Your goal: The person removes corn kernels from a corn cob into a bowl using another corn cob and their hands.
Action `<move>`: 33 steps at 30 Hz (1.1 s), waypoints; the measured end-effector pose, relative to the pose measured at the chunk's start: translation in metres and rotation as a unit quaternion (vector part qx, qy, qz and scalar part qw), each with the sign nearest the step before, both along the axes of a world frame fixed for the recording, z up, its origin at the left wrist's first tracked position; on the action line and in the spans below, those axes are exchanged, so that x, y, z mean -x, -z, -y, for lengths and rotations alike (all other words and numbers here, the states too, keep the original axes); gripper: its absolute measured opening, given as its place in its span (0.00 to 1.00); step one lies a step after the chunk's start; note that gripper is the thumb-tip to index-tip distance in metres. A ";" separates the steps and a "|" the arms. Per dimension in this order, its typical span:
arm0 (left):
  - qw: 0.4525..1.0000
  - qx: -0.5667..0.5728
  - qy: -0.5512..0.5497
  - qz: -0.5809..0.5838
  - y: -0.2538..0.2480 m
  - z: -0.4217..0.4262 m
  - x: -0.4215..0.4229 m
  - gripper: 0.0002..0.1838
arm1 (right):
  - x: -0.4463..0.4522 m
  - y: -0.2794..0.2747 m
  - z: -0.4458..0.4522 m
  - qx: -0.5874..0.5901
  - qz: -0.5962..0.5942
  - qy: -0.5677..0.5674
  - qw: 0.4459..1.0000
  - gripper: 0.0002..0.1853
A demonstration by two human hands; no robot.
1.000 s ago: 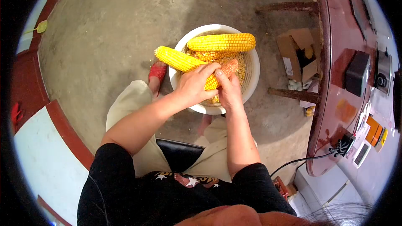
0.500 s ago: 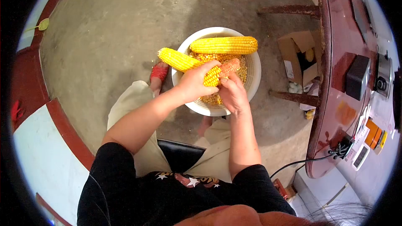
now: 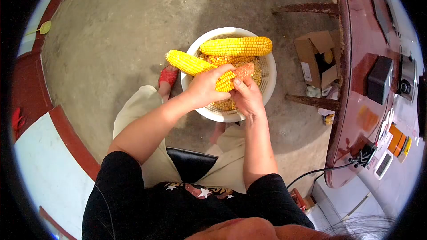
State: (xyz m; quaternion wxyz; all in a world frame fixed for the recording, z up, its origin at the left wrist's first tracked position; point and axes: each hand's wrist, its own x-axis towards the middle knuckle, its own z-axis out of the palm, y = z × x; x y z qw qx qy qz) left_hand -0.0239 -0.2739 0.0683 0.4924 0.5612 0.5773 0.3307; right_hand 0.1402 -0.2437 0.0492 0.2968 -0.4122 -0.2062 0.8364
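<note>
Gripping the corn cob (image 3: 189, 62) jutting past the white basket (image 3: 272, 78) at ten o'clock, the left hand (image 3: 207, 88) may slip if the right hand (image 3: 250, 99), clasping near its bare end (image 3: 245, 69), pushes hard, scattering kernels (image 3: 226, 81).

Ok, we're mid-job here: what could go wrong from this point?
The yellow ear by the left hand juts past the rim of the white basin; a bump might tip it onto the floor.

The right hand has its thumb by the bare section of the partly stripped ear, right beside kernel rows, so a slip could send kernels flying.
</note>
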 end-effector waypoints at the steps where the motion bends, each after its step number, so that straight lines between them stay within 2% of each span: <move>1: 1.000 0.013 -0.010 0.015 0.000 -0.001 0.001 0.35 | 0.001 -0.003 0.000 -0.013 0.011 0.002 1.000 0.25; 6: 0.999 0.014 -0.038 0.035 -0.003 0.000 0.002 0.36 | 0.009 -0.011 0.000 -0.005 0.000 0.027 1.000 0.25; 8: 0.985 -0.061 0.006 -0.159 -0.007 0.003 -0.002 0.37 | 0.012 -0.008 0.003 0.001 0.037 0.032 0.999 0.25; 9: 0.985 -0.060 0.006 -0.159 -0.007 0.005 -0.006 0.37 | 0.021 -0.004 0.009 -0.029 0.093 0.052 0.994 0.25; 11: 0.971 -0.027 0.032 -0.234 -0.008 0.010 -0.012 0.39 | 0.025 -0.001 0.013 -0.058 0.138 0.059 0.987 0.25; 13: 0.976 -0.009 0.015 -0.217 -0.006 0.009 -0.014 0.37 | 0.018 0.004 0.011 -0.088 0.160 0.028 0.983 0.25; 15: 0.994 0.035 -0.029 -0.098 -0.007 0.004 -0.011 0.36 | 0.010 0.009 0.008 -0.121 0.179 -0.002 0.976 0.24; 17: 0.997 0.039 -0.038 -0.058 -0.004 0.002 -0.008 0.36 | 0.005 0.014 0.005 -0.210 0.269 -0.081 0.937 0.23; 18: 0.998 0.046 -0.046 -0.017 -0.001 0.002 -0.006 0.37 | 0.006 0.010 0.004 -0.211 0.269 -0.081 0.936 0.23; 20: 0.998 0.042 -0.056 -0.003 0.007 0.002 -0.003 0.37 | 0.009 0.000 0.005 -0.073 0.120 -0.016 0.990 0.21; 21: 0.997 0.038 -0.068 0.011 0.005 0.000 -0.001 0.38 | 0.009 -0.002 0.004 -0.074 0.118 -0.017 0.990 0.21; 23: 0.998 0.034 -0.051 -0.022 0.000 -0.001 0.000 0.37 | 0.006 -0.004 0.001 -0.020 0.054 -0.008 0.998 0.21; 25: 0.998 0.032 -0.032 -0.053 -0.004 0.001 -0.004 0.37 | 0.012 -0.010 0.003 0.001 0.056 0.023 0.998 0.21; 27: 0.989 -0.011 -0.018 -0.147 -0.003 0.007 -0.010 0.36 | 0.015 0.003 0.006 -0.051 0.167 0.017 0.985 0.22; 29: 0.989 -0.014 -0.005 -0.145 -0.004 0.008 -0.012 0.36 | 0.015 0.006 0.008 -0.061 0.153 0.060 0.985 0.22; 31: 0.996 0.040 -0.041 -0.061 -0.002 0.006 -0.011 0.37 | 0.007 0.009 0.005 -0.072 0.184 -0.019 0.980 0.22; 33: 0.997 0.044 -0.038 -0.057 -0.006 0.004 -0.008 0.37 | 0.009 0.008 0.005 -0.066 0.151 -0.001 0.986 0.22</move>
